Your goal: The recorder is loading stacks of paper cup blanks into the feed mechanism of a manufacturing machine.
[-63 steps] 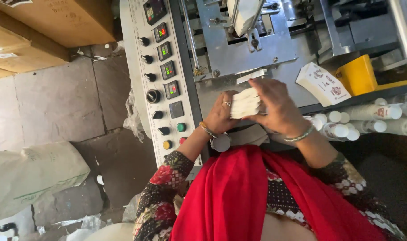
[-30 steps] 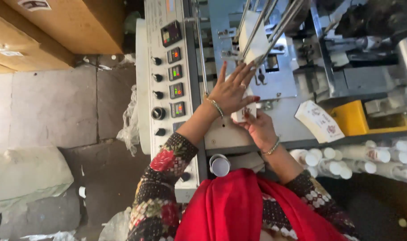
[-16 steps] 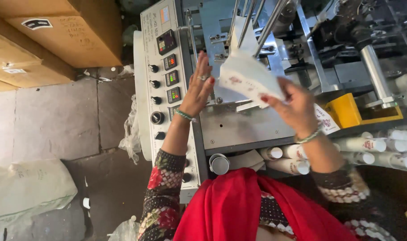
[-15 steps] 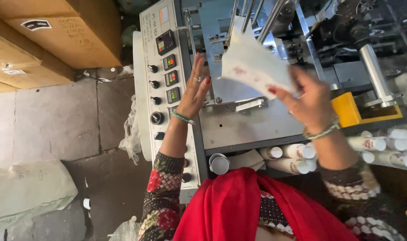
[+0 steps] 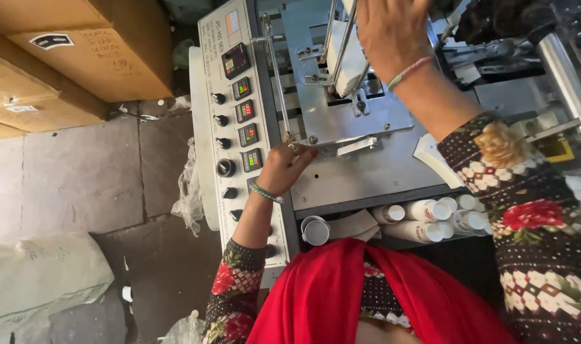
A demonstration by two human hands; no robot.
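Our right hand [image 5: 392,32] has carried the blanks [image 5: 349,60] into the feeder; our left hand [image 5: 284,167] rests loose on the plate [image 5: 367,172]; right grip unclear.

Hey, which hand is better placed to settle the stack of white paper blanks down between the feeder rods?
Right. The right hand is up at the top of the feeder rods, directly above the white paper blanks. The left hand rests lower, at the metal plate edge beside the control panel.

Soft, even light falls from above, bright enough to read every surface. The metal plate [image 5: 360,121] and the roller [image 5: 561,60] give off a pale sheen. Shadows pool under the machine and on the floor [image 5: 80,178]. The right hand [image 5: 392,28] is slightly blurred; edges bend outward.
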